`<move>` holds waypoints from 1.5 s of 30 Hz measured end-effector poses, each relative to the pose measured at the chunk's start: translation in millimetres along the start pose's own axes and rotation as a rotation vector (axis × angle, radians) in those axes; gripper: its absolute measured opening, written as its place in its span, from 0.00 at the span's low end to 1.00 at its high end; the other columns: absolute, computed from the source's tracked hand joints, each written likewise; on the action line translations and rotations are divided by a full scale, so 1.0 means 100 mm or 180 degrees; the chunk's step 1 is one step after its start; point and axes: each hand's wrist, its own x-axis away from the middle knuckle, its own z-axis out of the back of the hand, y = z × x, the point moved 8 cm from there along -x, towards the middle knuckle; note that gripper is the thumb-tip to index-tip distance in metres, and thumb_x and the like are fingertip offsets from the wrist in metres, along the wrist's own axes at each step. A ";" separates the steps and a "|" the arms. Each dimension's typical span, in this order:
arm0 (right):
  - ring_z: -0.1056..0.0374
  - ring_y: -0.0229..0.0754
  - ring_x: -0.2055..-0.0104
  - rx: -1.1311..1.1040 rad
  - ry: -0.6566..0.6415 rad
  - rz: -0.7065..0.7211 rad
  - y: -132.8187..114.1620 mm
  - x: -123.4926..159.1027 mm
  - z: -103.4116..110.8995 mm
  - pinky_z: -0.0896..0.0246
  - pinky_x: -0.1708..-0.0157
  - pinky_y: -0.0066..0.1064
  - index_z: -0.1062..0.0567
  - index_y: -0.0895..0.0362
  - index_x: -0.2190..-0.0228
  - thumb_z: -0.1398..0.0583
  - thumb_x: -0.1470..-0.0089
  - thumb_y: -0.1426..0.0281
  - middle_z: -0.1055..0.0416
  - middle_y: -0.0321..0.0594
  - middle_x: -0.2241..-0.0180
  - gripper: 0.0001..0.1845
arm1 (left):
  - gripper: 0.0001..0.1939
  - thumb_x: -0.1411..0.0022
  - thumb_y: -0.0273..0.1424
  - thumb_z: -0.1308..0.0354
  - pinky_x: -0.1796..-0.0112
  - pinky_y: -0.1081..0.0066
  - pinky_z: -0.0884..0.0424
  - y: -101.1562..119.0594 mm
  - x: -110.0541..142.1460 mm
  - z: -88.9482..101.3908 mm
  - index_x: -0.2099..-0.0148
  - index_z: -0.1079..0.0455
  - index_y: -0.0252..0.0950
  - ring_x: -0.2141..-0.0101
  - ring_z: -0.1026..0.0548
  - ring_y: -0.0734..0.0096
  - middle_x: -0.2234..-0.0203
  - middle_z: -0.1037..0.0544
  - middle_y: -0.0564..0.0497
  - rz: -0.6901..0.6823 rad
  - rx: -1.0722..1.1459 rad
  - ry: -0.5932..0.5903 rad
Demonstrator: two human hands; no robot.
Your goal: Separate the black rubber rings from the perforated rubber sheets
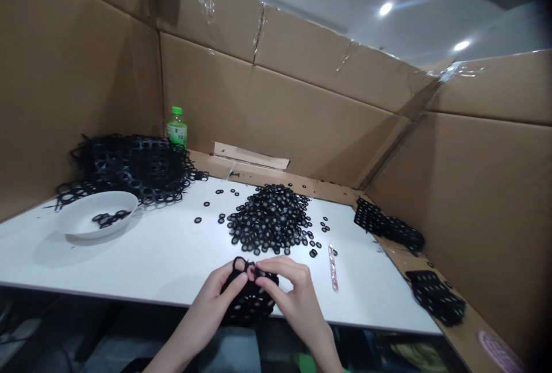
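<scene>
My left hand (219, 295) and my right hand (287, 292) both grip a small mesh of linked black rings (250, 302) at the table's near edge. The fingertips of both hands meet at its upper edge, around a loop (240, 264) that stands up from the mesh. A heap of loose black rings with pale centres (269, 219) lies straight ahead of my hands, with a few strays around it. A slim pink stick (333, 266) lies just beyond my right hand, not touching it.
A white bowl (97, 215) holds a few black rings at left, beside a large linked mesh sheet (129, 169). Two folded black meshes (388, 225) (435, 298) lie on the cardboard at right. A green-capped bottle (177, 127) stands at the back. Cardboard walls surround the white table (172, 258).
</scene>
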 end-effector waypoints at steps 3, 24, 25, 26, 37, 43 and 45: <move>0.28 0.42 0.66 -0.0369 -0.0149 -0.0313 0.06 0.02 -0.05 0.36 0.64 0.30 0.21 0.54 0.69 0.39 0.50 0.71 0.23 0.39 0.69 0.06 | 0.12 0.39 0.40 0.50 0.58 0.73 0.38 0.01 0.05 -0.02 0.66 0.35 0.37 0.63 0.31 0.66 0.69 0.28 0.53 0.0005 -0.0097 0.0001; 0.29 0.43 0.64 0.0545 0.1137 -0.0138 0.48 -0.70 0.67 0.35 0.64 0.34 0.25 0.55 0.60 0.45 0.47 0.64 0.25 0.43 0.62 0.14 | 0.13 0.48 0.31 0.38 0.53 0.67 0.34 -0.36 0.25 0.24 0.59 0.29 0.37 0.53 0.29 0.62 0.62 0.22 0.49 0.1529 0.1943 0.1401; 0.30 0.42 0.63 0.0407 0.0926 -0.0042 0.36 -0.53 0.58 0.35 0.65 0.32 0.25 0.54 0.62 0.45 0.46 0.66 0.25 0.42 0.63 0.12 | 0.13 0.48 0.30 0.39 0.53 0.68 0.34 -0.36 0.24 0.23 0.58 0.29 0.37 0.54 0.29 0.62 0.62 0.22 0.49 0.1547 0.1979 0.1395; 0.30 0.41 0.63 0.0342 0.0704 -0.0015 0.26 -0.37 0.48 0.35 0.67 0.30 0.24 0.53 0.65 0.44 0.46 0.67 0.25 0.40 0.64 0.10 | 0.12 0.47 0.30 0.40 0.53 0.68 0.34 -0.36 0.23 0.22 0.58 0.29 0.37 0.54 0.29 0.63 0.62 0.22 0.49 0.1551 0.2016 0.1377; 0.33 0.40 0.63 0.0442 0.0031 0.0125 -0.16 -0.03 -0.02 0.38 0.70 0.28 0.24 0.54 0.64 0.40 0.50 0.74 0.28 0.41 0.64 0.09 | 0.18 0.49 0.42 0.42 0.52 0.67 0.38 -0.22 0.23 0.11 0.59 0.29 0.36 0.53 0.33 0.57 0.60 0.25 0.49 0.0660 0.0474 0.0652; 0.32 0.38 0.68 0.0063 -0.0407 -0.0184 -0.12 -0.02 -0.09 0.39 0.72 0.26 0.22 0.54 0.69 0.38 0.53 0.74 0.26 0.37 0.71 0.06 | 0.12 0.51 0.38 0.41 0.65 0.73 0.33 0.06 0.29 0.07 0.64 0.29 0.37 0.67 0.29 0.62 0.70 0.25 0.50 -0.0182 -0.0811 0.0675; 0.32 0.38 0.71 -0.0113 -0.0503 -0.0301 -0.08 0.00 -0.12 0.41 0.74 0.26 0.22 0.55 0.73 0.38 0.53 0.74 0.26 0.36 0.74 0.04 | 0.08 0.49 0.35 0.42 0.73 0.75 0.36 0.14 0.26 -0.04 0.73 0.32 0.36 0.76 0.33 0.70 0.80 0.29 0.53 -0.0313 -0.1152 0.0391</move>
